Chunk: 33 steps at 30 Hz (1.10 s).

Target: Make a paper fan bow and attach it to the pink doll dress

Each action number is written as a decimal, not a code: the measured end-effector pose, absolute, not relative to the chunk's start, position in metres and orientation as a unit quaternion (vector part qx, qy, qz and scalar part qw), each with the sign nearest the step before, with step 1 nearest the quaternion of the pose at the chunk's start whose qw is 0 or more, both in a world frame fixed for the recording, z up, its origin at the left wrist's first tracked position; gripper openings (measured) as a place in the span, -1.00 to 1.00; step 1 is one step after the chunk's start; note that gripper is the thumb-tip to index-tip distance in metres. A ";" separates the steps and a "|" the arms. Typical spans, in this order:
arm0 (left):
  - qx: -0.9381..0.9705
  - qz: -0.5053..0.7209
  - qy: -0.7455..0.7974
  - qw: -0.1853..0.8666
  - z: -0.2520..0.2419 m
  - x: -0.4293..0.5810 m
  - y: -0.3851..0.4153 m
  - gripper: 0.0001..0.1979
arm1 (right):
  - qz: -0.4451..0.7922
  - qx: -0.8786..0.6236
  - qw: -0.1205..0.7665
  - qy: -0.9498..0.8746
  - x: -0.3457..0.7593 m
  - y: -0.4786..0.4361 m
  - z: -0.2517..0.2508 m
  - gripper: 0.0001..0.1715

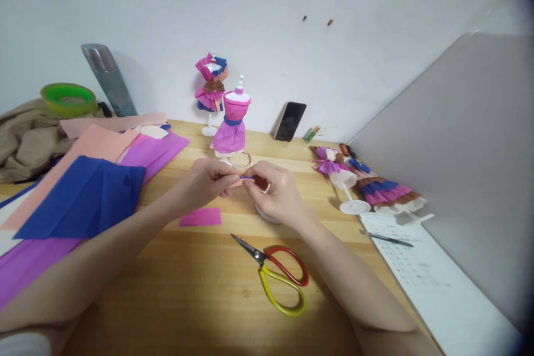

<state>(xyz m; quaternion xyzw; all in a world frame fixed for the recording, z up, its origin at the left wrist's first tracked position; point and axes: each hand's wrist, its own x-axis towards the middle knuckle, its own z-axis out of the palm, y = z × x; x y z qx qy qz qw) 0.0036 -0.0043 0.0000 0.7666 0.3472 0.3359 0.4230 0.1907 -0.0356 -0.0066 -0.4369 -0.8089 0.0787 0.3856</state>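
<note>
Between my left hand (211,181) and my right hand (273,189) is a narrow strip of blue and peach crepe paper (246,178). Both hands pinch it, thumb against finger, one at each end. Under my right hand sits a round white object, mostly hidden, with something reddish-brown at its top. Just behind the hands stands a small white dress form in a pink and purple paper dress (232,136) with a blue waistband. A magenta paper rectangle (200,217) lies below my left hand. Scissors (261,258) with one red and one yellow handle rest nearer me.
Crepe paper sheets (92,194) are piled at left, beside a green tape roll (69,99) and a bottle (108,78). Another dressed form (212,89) and a phone (290,121) stand at the wall. Two dressed forms lie tipped at right near a pen (392,240) on written paper.
</note>
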 end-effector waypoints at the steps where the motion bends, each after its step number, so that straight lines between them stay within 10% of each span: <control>1: 0.755 0.327 0.352 0.447 0.001 0.004 -0.005 -0.79 | 0.078 -0.434 0.388 -0.809 0.191 -0.035 -0.007 -0.90; 33: 0.851 0.310 0.351 0.237 0.007 0.002 -0.009 -0.89 | 0.087 -0.419 0.390 -0.815 0.192 -0.034 -0.007 -0.92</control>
